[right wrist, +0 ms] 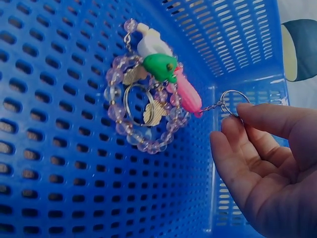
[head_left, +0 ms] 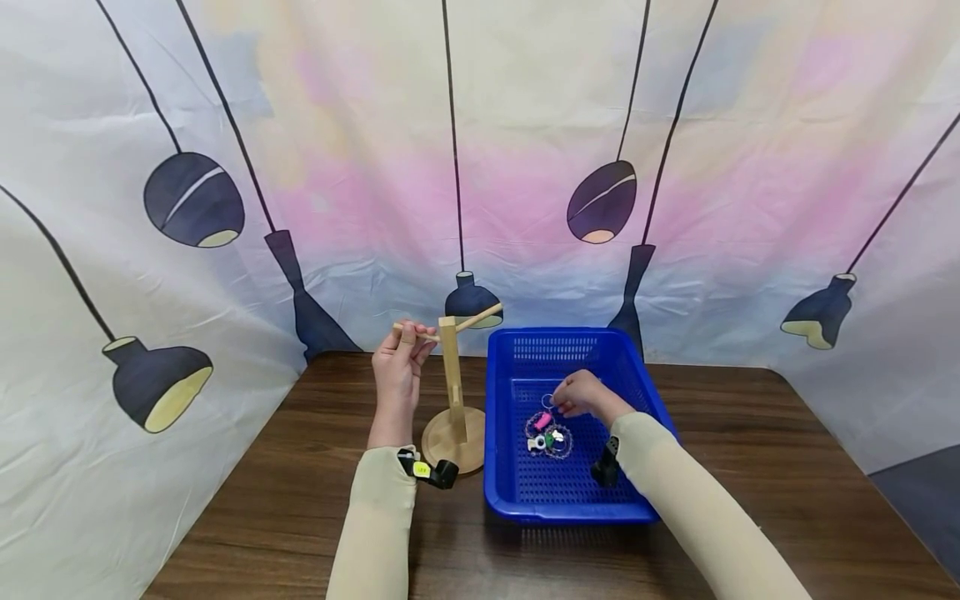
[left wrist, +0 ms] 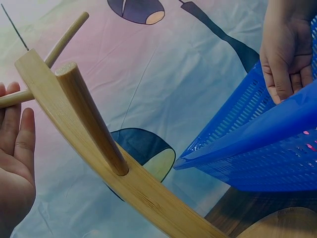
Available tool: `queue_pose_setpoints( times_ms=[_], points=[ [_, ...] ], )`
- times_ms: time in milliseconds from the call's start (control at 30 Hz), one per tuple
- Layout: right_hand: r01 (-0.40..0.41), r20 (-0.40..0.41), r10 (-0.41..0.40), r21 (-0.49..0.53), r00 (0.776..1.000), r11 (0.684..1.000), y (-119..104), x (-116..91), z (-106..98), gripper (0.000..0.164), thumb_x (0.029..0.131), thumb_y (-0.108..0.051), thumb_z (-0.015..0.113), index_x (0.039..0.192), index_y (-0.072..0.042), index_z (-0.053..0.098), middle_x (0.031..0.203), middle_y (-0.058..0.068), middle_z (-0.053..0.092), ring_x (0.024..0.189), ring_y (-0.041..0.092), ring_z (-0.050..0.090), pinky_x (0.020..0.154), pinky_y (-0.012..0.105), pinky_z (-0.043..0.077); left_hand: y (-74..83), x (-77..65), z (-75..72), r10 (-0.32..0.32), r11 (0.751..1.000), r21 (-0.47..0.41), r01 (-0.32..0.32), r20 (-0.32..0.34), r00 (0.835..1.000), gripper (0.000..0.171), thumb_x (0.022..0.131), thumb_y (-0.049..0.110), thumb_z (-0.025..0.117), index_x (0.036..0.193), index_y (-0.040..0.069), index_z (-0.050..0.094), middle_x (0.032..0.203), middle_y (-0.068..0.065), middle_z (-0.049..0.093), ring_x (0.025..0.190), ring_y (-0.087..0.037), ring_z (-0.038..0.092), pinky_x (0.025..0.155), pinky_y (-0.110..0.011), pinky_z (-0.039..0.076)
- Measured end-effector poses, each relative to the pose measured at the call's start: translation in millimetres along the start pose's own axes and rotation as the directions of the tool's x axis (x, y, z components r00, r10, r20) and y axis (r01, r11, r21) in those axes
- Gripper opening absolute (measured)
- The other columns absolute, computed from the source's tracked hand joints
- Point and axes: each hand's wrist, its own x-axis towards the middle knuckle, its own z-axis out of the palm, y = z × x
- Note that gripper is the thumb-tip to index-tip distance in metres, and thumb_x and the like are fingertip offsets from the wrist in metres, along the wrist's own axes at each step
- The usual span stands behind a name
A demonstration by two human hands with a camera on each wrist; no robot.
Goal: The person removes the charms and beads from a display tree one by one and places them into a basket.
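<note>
My left hand (head_left: 396,375) pinches the left arm of a wooden stand (head_left: 453,375), a post with crosswise pegs on a round base. In the left wrist view its fingers (left wrist: 25,141) lie behind that peg. My right hand (head_left: 587,395) reaches into a blue plastic basket (head_left: 570,510). Between its thumb and finger it holds the metal ring (right wrist: 232,91) of a keychain with a pink charm (right wrist: 187,93). The charm hangs by a short chain against a clear-and-pink bead bracelet (right wrist: 117,112), beside a green charm (right wrist: 159,67) and a white one (right wrist: 151,45).
The basket stands right of the stand on a dark wooden table (head_left: 300,500). Its slotted walls rise around the right hand. A printed cloth (head_left: 375,167) with lamp drawings hangs behind the table.
</note>
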Motion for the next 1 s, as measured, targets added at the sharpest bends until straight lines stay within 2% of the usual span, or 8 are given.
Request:
queue_pose_setpoints(
  times_ms=[367,633,1000],
  points=[
    [-0.01,-0.03,0.01,0.015,1.0,1.0,7.9,2.4,-1.3,0.011,0.092,0.005,0.064,0.1,0.012,0.069,0.076,0.006,0.067,0.065,0.012,0.061,0.076,0.036,0.065,-0.6,-0.2,-0.1,-0.01,1.0,-0.002,0.01,-0.002,1.0,0.017,0.096,0.028,0.067,0.084,0.016,0.071,0.081,0.006,0.074,0.084,-0.005,0.076,0.079,-0.02,0.063],
    [-0.04,-0.065,0.04,0.01,0.997,0.999,17.4,10.1,-0.8,0.01,0.088,0.007,0.064,0.094,0.012,0.07,0.067,0.002,0.064,0.06,0.01,0.06,0.067,0.03,0.063,1.3,1.4,-0.5,-0.014,1.0,0.022,0.014,0.019,1.0,0.019,0.097,0.028,0.066,0.082,0.017,0.069,0.081,0.007,0.073,0.083,-0.003,0.076,0.078,-0.018,0.062],
    [-0.055,-0.031,0.056,0.04,0.998,0.998,29.4,22.9,1.3,0.012,0.087,0.008,0.063,0.095,0.014,0.07,0.061,0.0,0.06,0.056,0.011,0.058,0.058,0.025,0.057,2.0,1.0,-1.4,-0.016,1.0,0.012,0.016,0.009,1.0,0.018,0.097,0.026,0.067,0.082,0.016,0.069,0.081,0.006,0.074,0.083,-0.004,0.076,0.077,-0.018,0.062]
  ],
)
